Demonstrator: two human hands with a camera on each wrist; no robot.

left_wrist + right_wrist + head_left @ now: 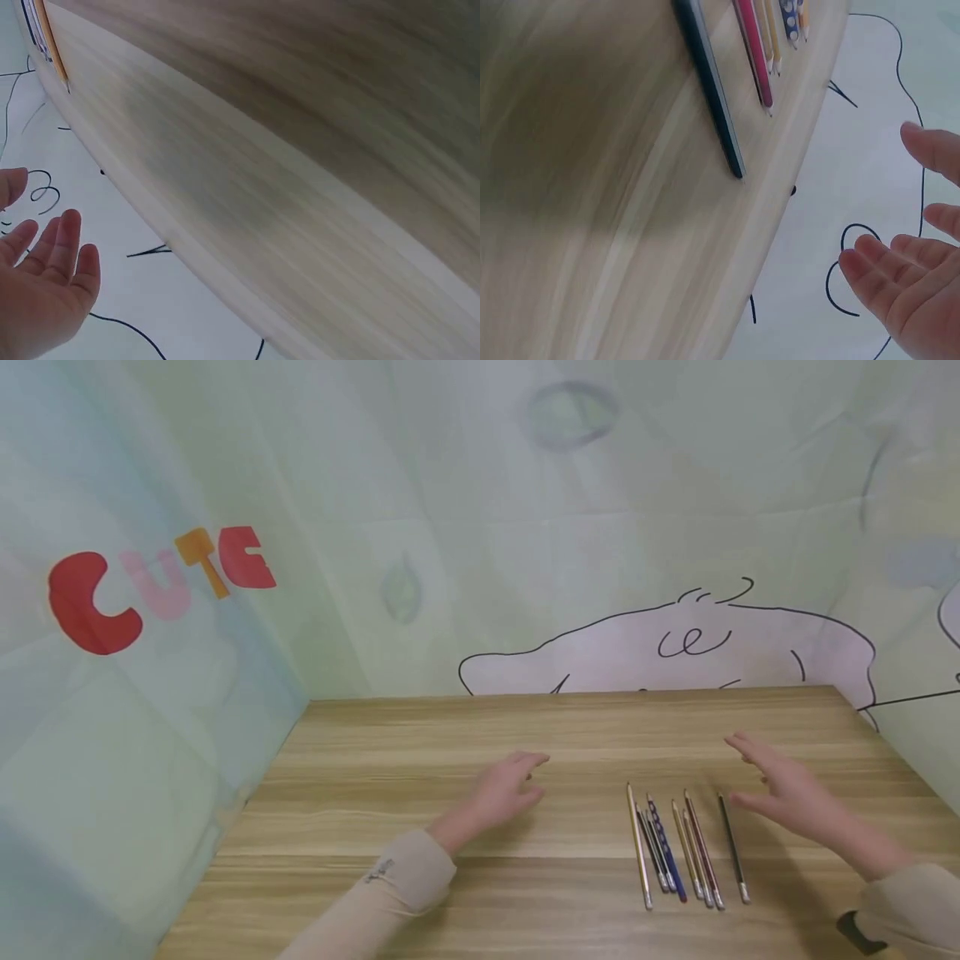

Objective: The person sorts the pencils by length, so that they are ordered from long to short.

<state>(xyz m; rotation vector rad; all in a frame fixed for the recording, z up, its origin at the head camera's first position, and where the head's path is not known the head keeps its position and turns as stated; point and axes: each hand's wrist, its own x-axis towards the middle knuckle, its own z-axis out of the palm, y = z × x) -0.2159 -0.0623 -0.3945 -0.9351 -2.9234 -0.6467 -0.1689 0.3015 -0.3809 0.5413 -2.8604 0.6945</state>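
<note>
Hovering over the table (pixel 360 793): two bare hands, nothing held in either. Left hand (pixel 495 792): fingers extended and slightly bent, thumb well off them, palm side visible in its wrist view. Right hand (pixel 791 789): fingers spread and reaching toward the far side, thumb separate, wide gap between.

Nearest to the right hand: dark pencil (pixel 733 852), just left of the thumb in the head view; the right wrist view shows hand and pencil apart. It lies alone at the right end of the row.

Next leftward, grouped close: maroon pencil (pixel 702 850), then two yellow pencils (pixel 686 847). Small gap, then blue patterned pencil (pixel 666 847) with two thin dark pencils (pixel 650 847) beside it on the left. Gold pencil (pixel 639 852) closes the row at the left end. All lie flat on the right half of the table, points to the far side. Left hand is left of the row, well apart from it.

Further out: light sleeves on both arms, small dark motif (pixel 380 870) on the left cuff, black band (pixel 858 933) by the right one. Behind the far edge, pale printed backdrop (pixel 465 552) with a black-outlined cartoon (pixel 615 652). Left wall carries "CUTE" lettering (pixel 93 610).
</note>
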